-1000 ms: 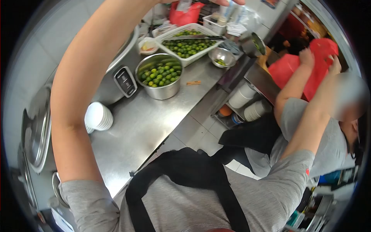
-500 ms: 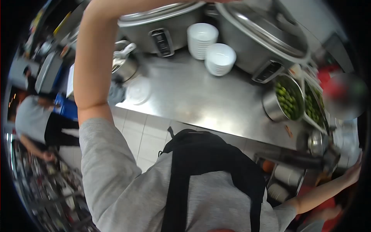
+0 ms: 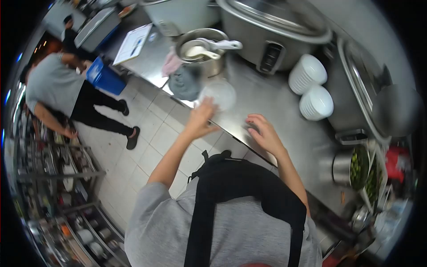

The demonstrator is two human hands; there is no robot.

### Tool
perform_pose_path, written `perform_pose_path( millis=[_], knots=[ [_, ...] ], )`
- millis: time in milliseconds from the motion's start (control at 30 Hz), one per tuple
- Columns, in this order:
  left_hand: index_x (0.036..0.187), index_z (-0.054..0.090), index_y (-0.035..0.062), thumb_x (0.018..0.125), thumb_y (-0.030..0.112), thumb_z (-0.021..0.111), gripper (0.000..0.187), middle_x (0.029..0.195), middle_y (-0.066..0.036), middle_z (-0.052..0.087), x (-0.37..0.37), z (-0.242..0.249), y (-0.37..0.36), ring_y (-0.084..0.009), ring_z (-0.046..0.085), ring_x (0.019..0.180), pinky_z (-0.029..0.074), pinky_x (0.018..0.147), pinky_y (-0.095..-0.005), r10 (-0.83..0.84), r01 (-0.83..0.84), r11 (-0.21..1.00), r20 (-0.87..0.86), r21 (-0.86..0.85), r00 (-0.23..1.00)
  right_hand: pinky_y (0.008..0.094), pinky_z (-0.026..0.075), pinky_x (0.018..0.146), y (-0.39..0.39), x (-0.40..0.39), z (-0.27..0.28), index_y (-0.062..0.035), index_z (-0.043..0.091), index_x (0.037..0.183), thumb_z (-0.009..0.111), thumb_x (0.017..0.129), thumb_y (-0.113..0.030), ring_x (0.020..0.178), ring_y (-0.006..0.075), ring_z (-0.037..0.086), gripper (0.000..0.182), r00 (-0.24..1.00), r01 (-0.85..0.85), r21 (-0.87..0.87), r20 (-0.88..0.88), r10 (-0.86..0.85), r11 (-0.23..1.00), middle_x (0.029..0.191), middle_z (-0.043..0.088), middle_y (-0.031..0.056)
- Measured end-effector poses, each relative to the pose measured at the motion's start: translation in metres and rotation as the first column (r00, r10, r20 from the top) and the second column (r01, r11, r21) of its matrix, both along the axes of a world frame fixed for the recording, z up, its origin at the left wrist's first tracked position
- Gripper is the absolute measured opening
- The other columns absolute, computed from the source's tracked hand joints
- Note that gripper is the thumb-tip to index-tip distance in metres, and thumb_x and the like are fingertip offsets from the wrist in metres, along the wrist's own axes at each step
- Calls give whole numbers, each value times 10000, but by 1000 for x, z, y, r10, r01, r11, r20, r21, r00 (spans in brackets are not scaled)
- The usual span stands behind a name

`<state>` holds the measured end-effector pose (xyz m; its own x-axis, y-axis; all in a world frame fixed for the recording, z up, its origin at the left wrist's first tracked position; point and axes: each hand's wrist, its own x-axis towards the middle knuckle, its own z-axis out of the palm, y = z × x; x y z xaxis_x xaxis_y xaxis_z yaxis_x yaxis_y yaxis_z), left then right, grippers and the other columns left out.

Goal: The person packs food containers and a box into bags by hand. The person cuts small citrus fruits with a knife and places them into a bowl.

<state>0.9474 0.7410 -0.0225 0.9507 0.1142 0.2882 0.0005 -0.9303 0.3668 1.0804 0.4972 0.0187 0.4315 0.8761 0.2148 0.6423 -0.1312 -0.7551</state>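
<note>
My left hand (image 3: 201,119) reaches to the front edge of the steel counter, thumb apart, its slightly blurred fingertips overlapping the near rim of a round translucent lid (image 3: 223,94). My right hand (image 3: 266,135) hovers over the counter edge to the right, fingers loosely bent and apart, with nothing in them. Just left of the lid lies a bunched grey cloth (image 3: 184,83), and a pink cloth (image 3: 171,62) is behind it. A steel pot (image 3: 213,69) stands beyond the lid, holding ladles with a white handle (image 3: 227,45).
Large rice cookers (image 3: 291,33) line the back of the steel counter (image 3: 260,95). Two stacks of white bowls (image 3: 316,103) stand before them. Green vegetables fill a pot (image 3: 341,167) at right. A person (image 3: 58,86) stands at left near a blue bin (image 3: 106,76) and shelving (image 3: 62,173).
My view has swung left. My left arm has come down from the rice cookers to the lid, and my right hand has come from the far right to the counter's front edge.
</note>
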Motion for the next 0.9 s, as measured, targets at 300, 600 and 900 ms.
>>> perform_pose_path(
  millis=[300, 600, 900],
  knots=[
    [937, 484, 49, 690, -39, 495, 263, 1187, -82, 528, -56, -29, 19, -249, 479, 1137, 287, 1038, -478, -66, 150, 919, 233, -364, 970, 393, 365, 933, 64, -32, -21, 15, 481, 1159, 530, 818, -76, 1162, 329, 420, 357, 976, 171, 23, 135, -173, 985, 1289, 396, 187],
    [1148, 407, 60, 852, 68, 495, 310, 891, -93, 639, -192, -51, 37, -198, 631, 679, 502, 538, -303, 738, -475, 434, -1, -766, 675, 321, 436, 822, 109, -40, -3, 25, 530, 1099, 488, 836, -30, 1062, 239, 504, 271, 995, 51, 30, -85, -49, 998, 1246, 461, 150],
    [1034, 480, 28, 813, 16, 520, 224, 827, -90, 644, -220, -106, 163, -133, 617, 666, 466, 497, -255, 964, -230, 89, 26, -969, 265, 336, 411, 869, 185, -101, -7, 16, 552, 1066, 501, 822, -15, 1077, 284, 498, 252, 989, -125, -54, 70, 129, 991, 1211, 480, 185]
  ],
)
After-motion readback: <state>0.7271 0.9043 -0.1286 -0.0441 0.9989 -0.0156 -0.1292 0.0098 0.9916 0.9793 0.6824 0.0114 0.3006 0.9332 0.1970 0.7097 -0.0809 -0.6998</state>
